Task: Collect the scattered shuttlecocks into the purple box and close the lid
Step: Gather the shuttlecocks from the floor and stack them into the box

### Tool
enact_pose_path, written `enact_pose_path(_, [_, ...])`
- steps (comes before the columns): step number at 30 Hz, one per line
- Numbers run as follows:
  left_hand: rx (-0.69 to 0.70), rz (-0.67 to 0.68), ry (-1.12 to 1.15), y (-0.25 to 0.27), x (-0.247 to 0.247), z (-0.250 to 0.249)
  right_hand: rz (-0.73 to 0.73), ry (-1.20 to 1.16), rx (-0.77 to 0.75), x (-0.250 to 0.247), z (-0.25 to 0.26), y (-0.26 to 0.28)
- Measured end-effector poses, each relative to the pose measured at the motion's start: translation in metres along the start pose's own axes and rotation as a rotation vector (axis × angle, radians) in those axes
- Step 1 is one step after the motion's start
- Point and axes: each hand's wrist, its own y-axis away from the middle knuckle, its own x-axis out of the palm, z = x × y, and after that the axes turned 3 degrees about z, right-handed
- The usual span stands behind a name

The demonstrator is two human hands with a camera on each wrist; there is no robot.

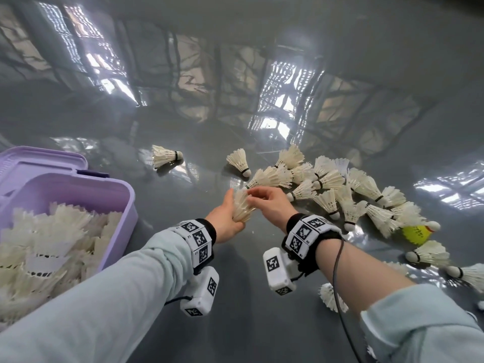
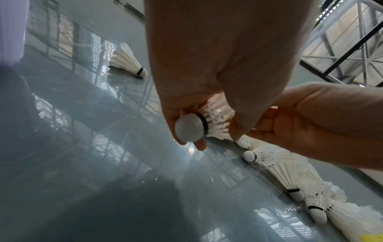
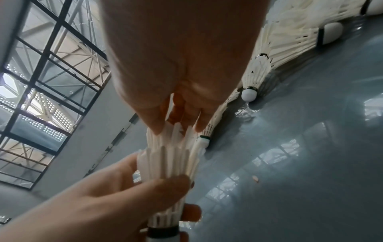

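My left hand (image 1: 233, 210) grips a white feather shuttlecock (image 1: 241, 207) round its skirt, a little above the grey floor. The left wrist view shows its cork (image 2: 189, 127) poking out below my curled fingers (image 2: 235, 132). My right hand (image 1: 255, 199) pinches the feather tips of the same shuttlecock (image 3: 170, 163) from the far side. The purple box (image 1: 120, 231) stands open at the left, its lid (image 1: 39, 161) laid back, with several white shuttlecocks (image 1: 47, 244) inside. Several more white shuttlecocks (image 1: 340, 189) lie scattered on the floor to the right.
A yellow shuttlecock (image 1: 419, 233) lies in the pile at the right. Single white ones lie further out (image 1: 165, 155) (image 1: 239, 161) and under my right forearm (image 1: 330, 297). The glossy grey floor (image 1: 235, 323) reflects windows and roof beams.
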Motion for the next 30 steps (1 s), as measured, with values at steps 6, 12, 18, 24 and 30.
enact_pose_path(6, [0.122, -0.041, -0.065, 0.005, 0.001, -0.001, 0.051, -0.035, 0.09, -0.008, 0.008, 0.003])
enact_pose_path(12, [0.07, -0.064, -0.003, 0.0, -0.006, 0.004, -0.488, 0.205, 0.279, -0.075, -0.013, -0.011])
enact_pose_path(18, [0.067, -0.082, 0.012, -0.008, -0.007, 0.017, -0.403, 0.223, 0.398, -0.12, -0.075, -0.04])
enact_pose_path(24, [0.072, -0.1, 0.041, -0.01, -0.01, 0.024, -0.289, 0.41, 0.454, -0.087, -0.058, -0.025])
enact_pose_path(30, [0.083, -0.094, 0.045, -0.003, -0.012, 0.03, -0.263, 0.411, 0.354, -0.07, -0.049, -0.015])
